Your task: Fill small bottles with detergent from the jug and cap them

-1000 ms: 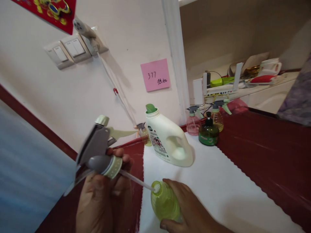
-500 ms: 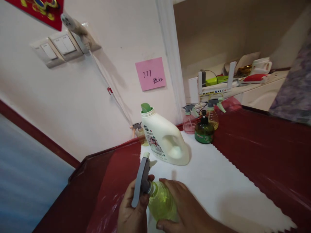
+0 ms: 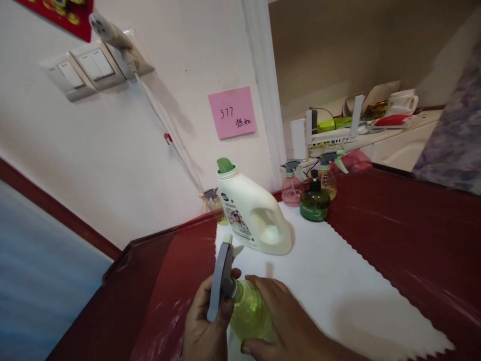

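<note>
1. The left hand [image 3: 205, 328] grips the grey spray head [image 3: 220, 281] seated on the green bottle [image 3: 248, 313].
2. The right hand [image 3: 291, 328] clasps that bottle above the white cloth [image 3: 338, 291] on the desk [image 3: 413, 235].

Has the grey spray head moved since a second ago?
Yes. The spray head was held up left of the green bottle, tube outside; now it sits on the bottle's neck, nearer the white jug.
</note>
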`<state>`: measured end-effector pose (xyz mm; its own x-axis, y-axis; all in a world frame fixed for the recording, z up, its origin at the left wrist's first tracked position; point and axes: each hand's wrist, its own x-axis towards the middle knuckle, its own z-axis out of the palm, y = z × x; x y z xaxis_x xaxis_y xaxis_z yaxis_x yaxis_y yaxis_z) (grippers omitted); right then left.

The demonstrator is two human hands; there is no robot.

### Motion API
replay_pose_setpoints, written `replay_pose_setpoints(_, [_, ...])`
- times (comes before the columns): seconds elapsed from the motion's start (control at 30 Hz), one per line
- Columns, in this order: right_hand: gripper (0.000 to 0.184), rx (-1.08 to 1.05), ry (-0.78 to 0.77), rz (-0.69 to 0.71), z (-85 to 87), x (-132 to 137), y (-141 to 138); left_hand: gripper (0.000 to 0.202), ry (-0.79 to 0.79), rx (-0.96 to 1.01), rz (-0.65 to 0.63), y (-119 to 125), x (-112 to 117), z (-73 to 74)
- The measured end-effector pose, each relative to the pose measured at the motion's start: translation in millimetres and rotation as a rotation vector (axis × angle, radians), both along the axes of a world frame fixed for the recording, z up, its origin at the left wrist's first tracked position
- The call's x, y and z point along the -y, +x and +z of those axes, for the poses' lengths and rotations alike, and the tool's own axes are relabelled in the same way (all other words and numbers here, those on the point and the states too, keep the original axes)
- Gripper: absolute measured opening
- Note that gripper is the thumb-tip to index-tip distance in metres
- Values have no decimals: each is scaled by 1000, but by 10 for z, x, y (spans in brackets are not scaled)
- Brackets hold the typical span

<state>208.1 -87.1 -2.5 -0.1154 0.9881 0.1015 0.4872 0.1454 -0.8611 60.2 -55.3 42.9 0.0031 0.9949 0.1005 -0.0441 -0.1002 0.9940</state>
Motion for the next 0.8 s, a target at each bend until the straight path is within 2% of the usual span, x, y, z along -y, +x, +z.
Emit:
replay_pose_setpoints(0.23, [93, -4, 13, 14, -15, -4, 6, 52, 13, -11, -11, -7, -12, 0])
replay_pose_setpoints(0.37, [94, -3, 19, 5, -50, -24, 6, 53, -10, -38, -60, -9, -33, 30])
replay_pose_setpoints(0.47, [95, 3, 17, 2, -63, -18, -3, 53, 2, -47, -37, 4, -26, 32])
replay_pose_setpoints(0.67, [94, -6, 29, -5, -31, -7, -9, 56, 1, -58, 11, 1, -14, -42])
replay_pose_setpoints(0.8, [94, -16, 25, 3, -43, -10, 0, 57, -36, -43, -54, -44, -52, -104])
